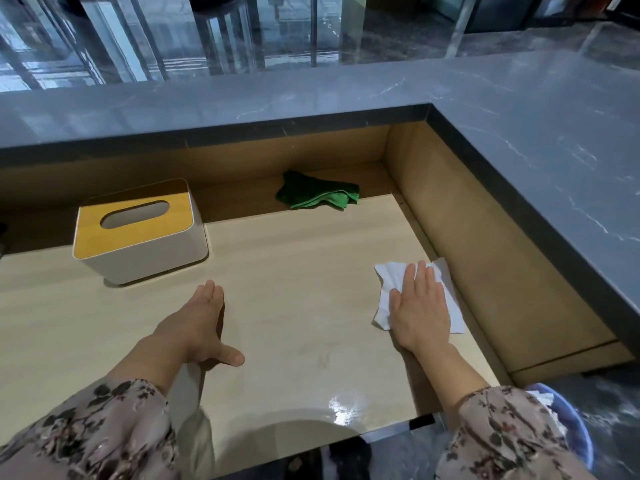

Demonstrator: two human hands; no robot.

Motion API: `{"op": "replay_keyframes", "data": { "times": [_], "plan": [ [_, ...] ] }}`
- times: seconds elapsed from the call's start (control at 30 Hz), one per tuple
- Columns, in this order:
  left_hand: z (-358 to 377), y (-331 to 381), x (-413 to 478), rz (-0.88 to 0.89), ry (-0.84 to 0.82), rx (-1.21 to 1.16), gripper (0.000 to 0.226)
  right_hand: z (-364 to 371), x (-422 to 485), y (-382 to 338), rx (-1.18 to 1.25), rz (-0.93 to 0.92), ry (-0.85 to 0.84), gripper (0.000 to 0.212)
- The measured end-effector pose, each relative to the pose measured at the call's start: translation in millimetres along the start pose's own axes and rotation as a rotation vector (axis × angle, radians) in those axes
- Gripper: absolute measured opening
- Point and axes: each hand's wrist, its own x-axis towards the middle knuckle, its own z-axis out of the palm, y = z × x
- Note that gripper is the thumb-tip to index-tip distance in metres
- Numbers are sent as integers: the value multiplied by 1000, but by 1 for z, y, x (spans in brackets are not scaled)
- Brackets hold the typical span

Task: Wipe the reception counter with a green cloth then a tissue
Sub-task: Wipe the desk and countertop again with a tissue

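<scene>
I see right hand (417, 308) pressed flat, fingers (420, 277) extended, pinning crumpled white tissue (389, 277) on pale wood-grain surface (294, 289), right of centre, near side wall. Left hand (194, 323) open, empty, braced on surface. Crumpled green cloth (317, 192) parked upper centre, apart from white tissue box with yellow wooden lid (138, 230). Advice: keep palm pressure even, sweep overlapping strokes leftward, reach corner, avoid tissue bunching or tearing.

We are seeing the green cloth (317, 193) lying crumpled at the back of the light wooden counter (294, 289), in the shade under the grey ledge. The white tissue (391, 275) is lying spread flat and wrinkly near the counter's right wall, well apart from the cloth.
</scene>
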Motion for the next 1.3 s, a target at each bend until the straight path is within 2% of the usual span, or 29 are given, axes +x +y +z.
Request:
{"op": "replay_keyframes", "data": {
  "times": [0.07,0.17,0.27,0.4,0.5,0.6,0.73,0.9,1.03,1.1,1.2,1.3],
  "plan": [
    [0,0,0,2,-1,15,142,2,-5,-16,38,38,-15,70],
    [0,0,1,19,6,22,135,9,-29,-58,90,-34,-4,80],
    [0,0,1,32,9,24,130,23,-63,-104,156,-115,68,66],
    [0,0,1,47,16,34,136,33,-116,-167,193,-305,-20,63],
    [0,0,-1,52,18,42,139,32,-132,-186,205,-401,-87,62],
    [0,0,-1,41,-8,45,143,32,-125,-165,189,-369,1,59],
    [-1,1,-3,37,-16,63,143,22,-111,-104,96,-215,25,66],
    [-1,0,-7,49,18,81,140,11,-90,-21,19,89,-28,62],
    [0,1,-8,53,24,88,138,8,-87,-22,31,155,-72,62],
    [1,1,-8,56,27,88,137,9,-97,-45,40,139,-68,63],
    [4,0,-9,59,28,89,131,13,-131,-91,56,15,-44,73],
    [7,-2,-13,66,55,88,121,24,-166,-144,64,-137,-57,65]
  ]
}}
